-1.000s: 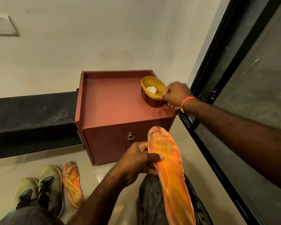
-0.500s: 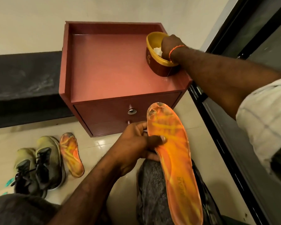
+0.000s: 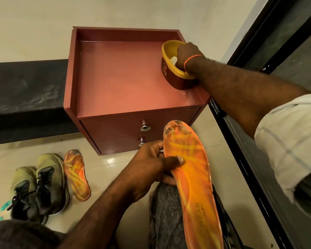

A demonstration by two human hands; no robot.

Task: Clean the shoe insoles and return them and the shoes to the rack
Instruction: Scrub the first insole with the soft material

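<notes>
Thin, light and bendy by its look, the long orange foam insole (image 3: pixel 190 178) rests on the knee, pinched mid-edge by the left hand (image 3: pixel 151 169), a sound hold, while the right hand (image 3: pixel 188 53) reaches into the yellow-rimmed tub (image 3: pixel 171 69), its fingers hidden.

Right hand (image 3: pixel 187 54) fingers hidden inside the tub (image 3: pixel 171 69); grip impossible to tell. Held insole (image 3: pixel 192 177) heel cut off by bottom edge. Insole lettering too blurred to read.
</notes>
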